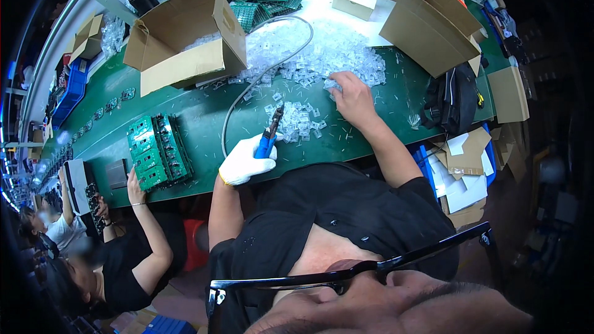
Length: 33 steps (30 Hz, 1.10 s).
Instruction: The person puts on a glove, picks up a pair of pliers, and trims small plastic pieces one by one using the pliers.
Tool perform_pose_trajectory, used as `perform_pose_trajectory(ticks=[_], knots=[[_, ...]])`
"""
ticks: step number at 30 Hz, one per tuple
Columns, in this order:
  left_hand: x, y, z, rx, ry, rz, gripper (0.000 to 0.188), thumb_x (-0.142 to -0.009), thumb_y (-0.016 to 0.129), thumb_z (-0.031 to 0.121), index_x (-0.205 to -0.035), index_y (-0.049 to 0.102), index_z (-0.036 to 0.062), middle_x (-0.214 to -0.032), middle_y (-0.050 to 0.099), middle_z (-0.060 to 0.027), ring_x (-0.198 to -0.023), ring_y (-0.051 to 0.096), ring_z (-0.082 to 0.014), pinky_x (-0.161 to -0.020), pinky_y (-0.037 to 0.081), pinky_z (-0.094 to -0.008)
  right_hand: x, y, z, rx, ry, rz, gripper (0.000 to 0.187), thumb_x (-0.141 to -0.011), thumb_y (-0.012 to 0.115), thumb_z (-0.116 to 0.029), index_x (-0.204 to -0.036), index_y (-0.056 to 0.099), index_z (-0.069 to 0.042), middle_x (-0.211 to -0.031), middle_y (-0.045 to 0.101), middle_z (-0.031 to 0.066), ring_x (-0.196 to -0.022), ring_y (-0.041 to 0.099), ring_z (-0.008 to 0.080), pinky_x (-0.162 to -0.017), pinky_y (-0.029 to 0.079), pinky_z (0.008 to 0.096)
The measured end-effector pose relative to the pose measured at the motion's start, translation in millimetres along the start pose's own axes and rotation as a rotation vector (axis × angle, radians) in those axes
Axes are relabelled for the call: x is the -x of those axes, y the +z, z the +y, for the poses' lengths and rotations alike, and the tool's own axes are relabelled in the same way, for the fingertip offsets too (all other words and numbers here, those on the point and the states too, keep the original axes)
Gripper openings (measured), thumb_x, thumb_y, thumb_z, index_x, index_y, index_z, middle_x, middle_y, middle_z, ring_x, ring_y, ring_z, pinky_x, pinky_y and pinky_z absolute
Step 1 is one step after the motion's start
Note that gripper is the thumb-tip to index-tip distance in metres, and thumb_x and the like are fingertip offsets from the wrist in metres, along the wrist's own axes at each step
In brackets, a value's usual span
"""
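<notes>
My left hand [244, 162], in a white glove with a yellow cuff edge, is closed around the blue handle of a pair of nippers [267, 142]. The dark jaws point away from me, over the left side of a small heap of clear plastic pieces [298, 125]. A grey hose or cable [230, 114] runs beside the glove. At the near right edge of a much larger mound of clear plastic pieces [334, 46], my bare right hand [354, 100] has its fingers bent and pinched on a clear plastic piece [331, 85].
A cardboard box [192, 65] stands open on the green table [204, 127] at left, another [427, 31] at right. Stacked green circuit boards [158, 151] lie left, beside a co-worker's hand [135, 187]. A black bag [455, 99] sits at the right edge. Small clear scraps are scattered about.
</notes>
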<state>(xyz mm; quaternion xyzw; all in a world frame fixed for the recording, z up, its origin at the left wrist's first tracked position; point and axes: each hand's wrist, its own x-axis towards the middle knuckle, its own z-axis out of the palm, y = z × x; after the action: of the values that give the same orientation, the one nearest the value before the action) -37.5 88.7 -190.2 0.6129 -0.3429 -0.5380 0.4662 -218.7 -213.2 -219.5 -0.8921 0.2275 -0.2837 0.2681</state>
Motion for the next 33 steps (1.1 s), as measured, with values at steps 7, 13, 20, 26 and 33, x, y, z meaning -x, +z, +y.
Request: perform_pose_trajectory(ticks=[7,13,20,26,33], knots=[[1,-3,-2,-0.056,0.029,-0.002,0.063,-0.084,0.087,0.024,-0.137,0.067,-0.0030,-0.091,0.065,0.0027,-0.083,0.056,-0.0090,-0.081,0.049,-0.0285,-7,12,13,0.137,-0.019,-0.047,0.022,-0.094,0.072,-0.007,-0.116,0.073,-0.007,-0.102,0.070,0.0147,-0.092,0.073,0.0412,-0.080,0.060,0.0513],[-1,-2,4,-0.055,0.016,-0.015,0.063,-0.085,0.086,0.024,-0.139,0.067,-0.0009,-0.092,0.065,0.0020,-0.083,0.056,-0.0093,-0.081,0.050,-0.0287,-5,13,11,0.136,-0.031,-0.002,0.020,-0.097,0.067,-0.005,-0.117,0.072,-0.006,-0.100,0.068,0.0171,-0.089,0.072,0.0429,-0.077,0.060,0.0521],[-1,11,15,-0.132,-0.023,0.022,0.050,-0.086,0.086,0.023,-0.126,0.066,0.0001,-0.092,0.065,0.0007,-0.082,0.057,-0.0094,-0.078,0.050,-0.0288,-5,9,19,-0.195,0.210,0.016,0.022,-0.103,0.065,-0.008,-0.124,0.070,-0.004,-0.106,0.071,0.0134,-0.088,0.074,0.0279,-0.079,0.059,0.0416],[-5,19,20,-0.120,-0.042,-0.106,0.038,-0.087,0.085,0.025,-0.112,0.063,0.0061,-0.093,0.062,0.0001,-0.080,0.056,-0.0109,-0.074,0.049,-0.0293,13,2,0,-1.250,0.520,-0.271,0.018,-0.108,0.065,-0.008,-0.122,0.068,0.002,-0.110,0.070,0.0063,-0.099,0.072,0.0157,-0.086,0.060,0.0317],[-6,16,28,-0.136,-0.116,-0.136,0.042,-0.083,0.087,0.028,-0.112,0.064,0.0064,-0.096,0.063,-0.0020,-0.089,0.058,-0.0134,-0.080,0.050,-0.0321,33,5,-25,-1.535,0.655,-0.381,0.018,-0.105,0.066,-0.002,-0.122,0.070,0.002,-0.112,0.072,0.0082,-0.100,0.074,0.0193,-0.088,0.061,0.0327]])
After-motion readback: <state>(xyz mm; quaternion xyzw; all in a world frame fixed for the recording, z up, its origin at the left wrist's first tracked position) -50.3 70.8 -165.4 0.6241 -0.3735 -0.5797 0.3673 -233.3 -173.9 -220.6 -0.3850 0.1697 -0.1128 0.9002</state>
